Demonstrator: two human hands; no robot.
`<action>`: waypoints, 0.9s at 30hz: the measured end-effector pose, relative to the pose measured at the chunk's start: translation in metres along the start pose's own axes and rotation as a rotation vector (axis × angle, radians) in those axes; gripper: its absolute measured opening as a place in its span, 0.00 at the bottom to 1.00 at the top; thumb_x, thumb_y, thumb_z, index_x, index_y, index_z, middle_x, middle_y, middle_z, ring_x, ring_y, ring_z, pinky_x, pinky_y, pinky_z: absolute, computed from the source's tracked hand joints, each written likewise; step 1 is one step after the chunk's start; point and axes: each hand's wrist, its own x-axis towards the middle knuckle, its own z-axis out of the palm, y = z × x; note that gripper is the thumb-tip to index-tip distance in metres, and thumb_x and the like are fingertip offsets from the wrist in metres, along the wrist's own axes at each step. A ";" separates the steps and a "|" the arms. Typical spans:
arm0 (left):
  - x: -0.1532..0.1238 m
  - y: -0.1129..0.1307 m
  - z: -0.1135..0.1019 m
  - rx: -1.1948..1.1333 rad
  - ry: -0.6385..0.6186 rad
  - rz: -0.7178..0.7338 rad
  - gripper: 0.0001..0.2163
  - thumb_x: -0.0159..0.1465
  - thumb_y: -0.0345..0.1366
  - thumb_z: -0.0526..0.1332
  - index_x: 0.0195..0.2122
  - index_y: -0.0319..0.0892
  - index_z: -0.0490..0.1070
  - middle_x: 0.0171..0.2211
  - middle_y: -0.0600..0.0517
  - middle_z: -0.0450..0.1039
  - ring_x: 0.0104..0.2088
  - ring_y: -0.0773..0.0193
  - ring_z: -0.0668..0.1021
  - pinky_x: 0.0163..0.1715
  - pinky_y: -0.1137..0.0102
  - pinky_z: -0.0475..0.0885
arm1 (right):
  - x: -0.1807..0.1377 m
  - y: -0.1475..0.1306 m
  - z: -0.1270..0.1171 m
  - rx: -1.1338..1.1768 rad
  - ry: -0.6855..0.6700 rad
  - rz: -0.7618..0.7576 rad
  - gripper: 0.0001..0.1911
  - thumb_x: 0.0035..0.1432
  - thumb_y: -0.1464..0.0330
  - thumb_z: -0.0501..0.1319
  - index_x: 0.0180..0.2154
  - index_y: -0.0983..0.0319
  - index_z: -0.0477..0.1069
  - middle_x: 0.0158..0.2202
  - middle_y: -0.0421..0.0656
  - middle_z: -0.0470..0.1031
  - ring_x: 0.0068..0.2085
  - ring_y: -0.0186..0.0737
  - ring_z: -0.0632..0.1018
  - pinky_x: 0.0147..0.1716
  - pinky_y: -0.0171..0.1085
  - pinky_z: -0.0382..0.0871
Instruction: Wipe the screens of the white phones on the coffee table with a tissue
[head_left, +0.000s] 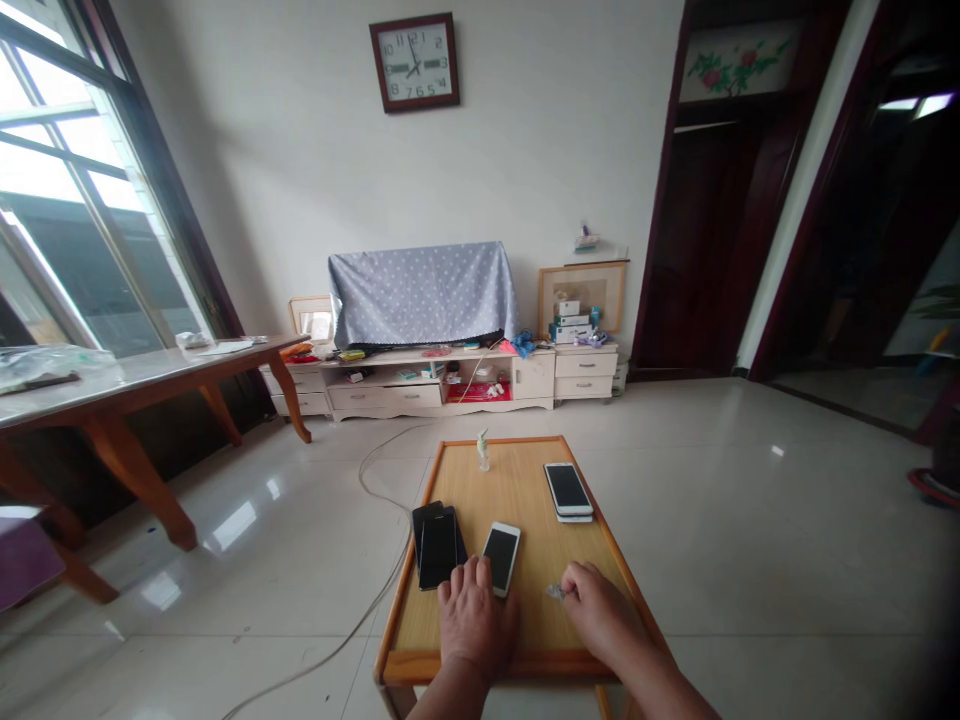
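Observation:
A white smartphone [502, 558] with a dark screen lies face up near the middle of the small wooden table [525, 460]. My left hand [474, 608] rests palm down at its lower end, fingers stretched out and touching its lower left edge. To the right, my right hand [600, 608] is closed in a pinch on a small crumpled greyish wipe [555, 591], held at the tabletop. Black smartphones [438, 550] lie overlapped left of the white one. Stacked white smartphones [568, 489] are at the right edge. A small clear spray bottle [483, 452] stands at the far end.
A raised wooden rim runs round the tabletop. On the tiled floor a pale cable [375, 600] curves past the table's left side. A larger table [150, 380] stands at left by the window. Beyond is a low cabinet [386, 398] under a blue dotted cloth [424, 295].

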 end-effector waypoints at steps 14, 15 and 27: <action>-0.002 -0.005 0.001 -0.128 -0.048 0.167 0.24 0.56 0.38 0.58 0.56 0.47 0.64 0.52 0.49 0.72 0.52 0.53 0.68 0.54 0.62 0.56 | 0.010 -0.010 -0.005 0.239 0.035 0.180 0.10 0.59 0.65 0.52 0.30 0.56 0.70 0.27 0.37 0.76 0.28 0.36 0.74 0.25 0.32 0.57; -0.002 -0.005 0.002 -0.128 -0.046 0.173 0.25 0.56 0.38 0.58 0.57 0.47 0.64 0.53 0.49 0.71 0.53 0.53 0.68 0.55 0.62 0.56 | 0.012 -0.006 -0.006 0.231 0.043 0.191 0.10 0.59 0.65 0.52 0.31 0.56 0.71 0.28 0.38 0.76 0.29 0.36 0.75 0.26 0.32 0.58; 0.002 -0.017 0.019 -0.206 -0.010 0.153 0.31 0.59 0.47 0.58 0.61 0.38 0.59 0.55 0.42 0.69 0.56 0.52 0.68 0.60 0.61 0.58 | 0.010 0.011 -0.009 0.142 0.034 0.068 0.14 0.55 0.68 0.58 0.43 0.55 0.76 0.42 0.42 0.75 0.40 0.38 0.76 0.39 0.32 0.64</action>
